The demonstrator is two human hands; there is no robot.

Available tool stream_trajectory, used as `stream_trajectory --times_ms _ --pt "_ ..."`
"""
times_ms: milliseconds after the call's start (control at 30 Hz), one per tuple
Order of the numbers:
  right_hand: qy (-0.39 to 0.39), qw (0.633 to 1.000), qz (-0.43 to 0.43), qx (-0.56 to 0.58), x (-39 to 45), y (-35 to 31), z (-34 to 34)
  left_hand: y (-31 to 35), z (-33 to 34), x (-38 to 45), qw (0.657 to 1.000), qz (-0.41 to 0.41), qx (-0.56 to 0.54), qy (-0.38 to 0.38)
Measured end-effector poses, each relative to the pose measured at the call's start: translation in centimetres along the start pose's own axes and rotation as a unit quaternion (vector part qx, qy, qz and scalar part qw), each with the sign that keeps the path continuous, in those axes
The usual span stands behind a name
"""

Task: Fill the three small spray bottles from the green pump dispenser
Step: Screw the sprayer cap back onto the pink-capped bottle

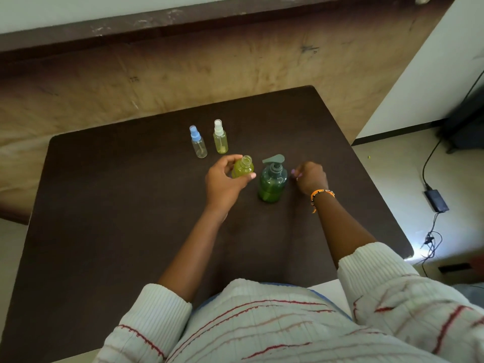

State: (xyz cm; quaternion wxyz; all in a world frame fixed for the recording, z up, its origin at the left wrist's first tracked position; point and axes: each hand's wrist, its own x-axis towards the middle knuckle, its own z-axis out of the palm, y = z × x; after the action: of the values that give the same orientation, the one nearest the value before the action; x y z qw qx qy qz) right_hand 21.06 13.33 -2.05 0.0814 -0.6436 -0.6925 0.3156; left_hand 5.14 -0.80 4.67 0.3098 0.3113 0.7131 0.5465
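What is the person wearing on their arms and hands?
Both sleeves are white ribbed knit with thin red stripes, pushed up so the forearms are bare. The right wrist wears an orange beaded bracelet with some dark beads. The left hand has no jewellery showing. The nails on the right hand look pale pink.

Uncapped yellow-filled bottle [243, 167] tilts beside upright green dispenser [272, 183].
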Motion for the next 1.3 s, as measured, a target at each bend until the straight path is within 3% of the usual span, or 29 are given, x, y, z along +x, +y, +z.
stream_trajectory --times_ms 100,233,367,600,767,967,1300 --pt "0.067 0.992 -0.038 0.097 -0.1 -2.8 -2.9 0.6 -0.6 0.0 1.0 -0.002 -0.024 0.015" --pt "0.144 0.941 -0.177 0.252 -1.9 -8.1 -8.5 1.7 -1.1 0.2 0.998 0.003 -0.052 0.039" --pt "0.077 0.868 -0.264 0.413 -5.9 -12.4 -11.5 3.0 -1.8 0.2 0.995 0.013 -0.08 0.051" --pt "-0.016 0.806 -0.363 0.467 -10.6 -16.3 -11.2 4.6 -2.6 0.1 0.991 0.035 -0.112 0.062" --pt "-0.021 0.803 -0.386 0.453 -11.2 -17.0 -10.6 5.3 -2.9 -0.2 0.99 0.039 -0.117 0.063" --pt "-0.033 0.825 -0.383 0.414 -10.7 -16.7 -9.2 6.1 -2.9 -0.8 0.99 0.05 -0.125 0.048" --pt "-0.15 0.847 -0.381 0.339 -10.4 -16.1 -8.4 7.7 -4.2 -0.9 0.989 0.106 -0.099 0.04"
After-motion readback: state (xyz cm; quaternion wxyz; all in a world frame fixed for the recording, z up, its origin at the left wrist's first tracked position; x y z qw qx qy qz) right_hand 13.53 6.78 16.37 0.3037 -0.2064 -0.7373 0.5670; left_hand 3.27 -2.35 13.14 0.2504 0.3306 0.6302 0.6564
